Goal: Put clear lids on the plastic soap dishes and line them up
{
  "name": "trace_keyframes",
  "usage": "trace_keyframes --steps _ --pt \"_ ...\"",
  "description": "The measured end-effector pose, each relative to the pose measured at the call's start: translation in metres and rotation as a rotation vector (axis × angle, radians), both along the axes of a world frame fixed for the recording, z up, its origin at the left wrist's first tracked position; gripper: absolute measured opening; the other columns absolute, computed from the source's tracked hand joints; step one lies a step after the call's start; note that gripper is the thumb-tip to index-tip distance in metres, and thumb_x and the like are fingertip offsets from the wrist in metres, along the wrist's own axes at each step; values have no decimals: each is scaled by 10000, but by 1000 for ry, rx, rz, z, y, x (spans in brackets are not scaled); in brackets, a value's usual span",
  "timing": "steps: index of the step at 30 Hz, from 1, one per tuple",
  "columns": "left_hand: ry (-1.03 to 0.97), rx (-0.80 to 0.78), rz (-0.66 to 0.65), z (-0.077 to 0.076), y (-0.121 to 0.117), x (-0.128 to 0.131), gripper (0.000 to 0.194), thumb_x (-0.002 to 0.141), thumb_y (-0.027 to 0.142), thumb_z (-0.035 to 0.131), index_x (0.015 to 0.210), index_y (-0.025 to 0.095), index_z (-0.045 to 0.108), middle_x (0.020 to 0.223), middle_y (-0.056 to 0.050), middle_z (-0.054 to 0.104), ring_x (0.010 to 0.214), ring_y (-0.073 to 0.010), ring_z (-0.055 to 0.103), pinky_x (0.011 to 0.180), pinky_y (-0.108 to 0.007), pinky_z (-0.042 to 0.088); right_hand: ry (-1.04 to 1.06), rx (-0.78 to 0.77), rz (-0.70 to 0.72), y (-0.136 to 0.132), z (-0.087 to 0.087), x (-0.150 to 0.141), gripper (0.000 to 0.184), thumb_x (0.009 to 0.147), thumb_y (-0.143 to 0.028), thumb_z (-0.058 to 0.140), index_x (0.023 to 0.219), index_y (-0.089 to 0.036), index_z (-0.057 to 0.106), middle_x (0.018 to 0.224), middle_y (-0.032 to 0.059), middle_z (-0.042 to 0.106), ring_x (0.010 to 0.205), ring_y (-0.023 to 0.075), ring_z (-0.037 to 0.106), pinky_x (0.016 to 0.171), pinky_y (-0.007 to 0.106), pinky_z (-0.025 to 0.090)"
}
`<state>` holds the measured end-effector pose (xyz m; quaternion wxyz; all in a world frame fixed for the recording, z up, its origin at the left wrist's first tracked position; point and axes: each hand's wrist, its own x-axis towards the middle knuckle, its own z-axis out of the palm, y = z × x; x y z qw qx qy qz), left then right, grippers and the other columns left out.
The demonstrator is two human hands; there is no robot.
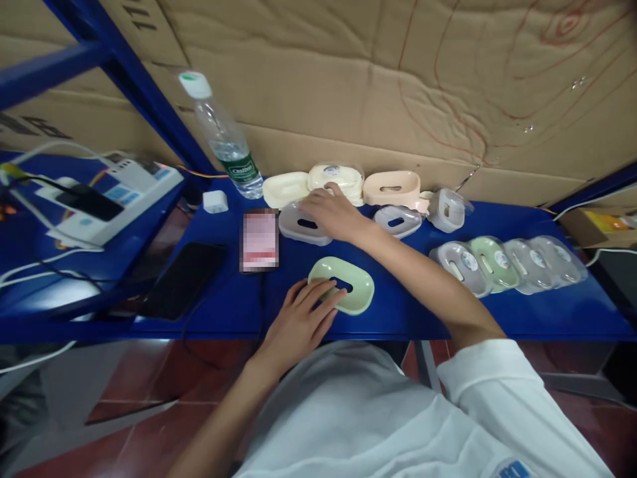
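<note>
My left hand (301,318) rests on the near left end of a pale green oval soap dish (348,282) on the blue table (398,312); its fingers lie flat and apart on the dish. My right hand (332,212) reaches across and lies palm down on a grey translucent dish part (298,226), fingers curved over it. Behind that hand stand a cream dish (283,188), a cream dish with a clear lid (336,176) and a peach dish (393,188).
A water bottle (223,136) leans at the back left. A phone (259,240) and a dark phone (182,279) lie left of the dishes. More grey dish parts (398,220) and a row of lidded dishes (507,262) lie right. A white device (107,196) sits far left.
</note>
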<state>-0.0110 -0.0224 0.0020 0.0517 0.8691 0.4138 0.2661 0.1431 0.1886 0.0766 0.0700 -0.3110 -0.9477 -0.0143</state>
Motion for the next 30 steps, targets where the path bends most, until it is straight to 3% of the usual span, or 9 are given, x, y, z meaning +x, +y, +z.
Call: trace_keyframes --steps 3,6,11,14,19,23,27,30 --pt "-24 13 4 0 -1 0 326 1124 197 554 1423 222 681 1493 -110 718 1398 -261 656 1224 -489 461 -107 101 -67 38 -8 -40 361 1109 -156 441 1301 -81 738 1329 215 775 1332 357 625 1242 585 276" --pt "-36 13 7 1 -1 0 293 1118 179 554 1368 217 703 1486 -102 721 1402 -259 653 1221 -490 455 -151 126 -86 56 -11 -55 345 1131 -221 457 1249 -100 757 1285 219 790 1280 367 651 1223 631 285" --pt "-52 7 12 0 0 1 294 1113 182 546 1350 221 716 1468 -104 730 1384 -260 664 1201 -487 472 -189 111 -80 59 -12 -48 365 1016 -43 484 1215 -131 778 1215 185 802 1191 317 679 1254 640 221" --pt "-51 3 18 -1 0 2 307 1118 182 531 1367 224 705 1475 -101 726 1385 -260 664 1194 -493 476 -196 104 -97 60 -11 -43 381 1010 -23 462 1174 -114 794 1211 199 799 1202 317 670 1253 623 228" --pt "-45 -1 26 -1 0 3 306 1117 181 526 1358 231 708 1475 -99 723 1388 -256 663 1192 -489 487 -158 68 -126 69 -7 -41 273 1077 -207 575 1073 -99 825 1186 236 799 1158 336 687 1218 608 275" --pt "-42 -9 31 -2 0 2 308 1117 190 538 1376 237 699 1493 -92 716 1398 -258 660 1194 -499 487 -58 12 -107 74 -3 -39 209 1035 -185 649 955 -116 828 1096 217 817 1094 323 703 1204 575 305" --pt "-44 -4 27 -4 -1 1 310 1115 184 542 1376 236 701 1489 -95 716 1396 -257 659 1199 -498 479 156 -42 -88 74 2 -30 218 1084 -292 635 1066 -166 812 1129 118 829 1102 267 715 1194 491 375" --pt "-56 14 22 -4 -1 2 296 1126 190 537 1373 235 694 1475 -93 724 1388 -249 660 1196 -484 464 312 -66 -98 63 4 -19 319 1140 -379 540 1194 -168 775 1171 90 823 1110 232 729 1105 406 477"
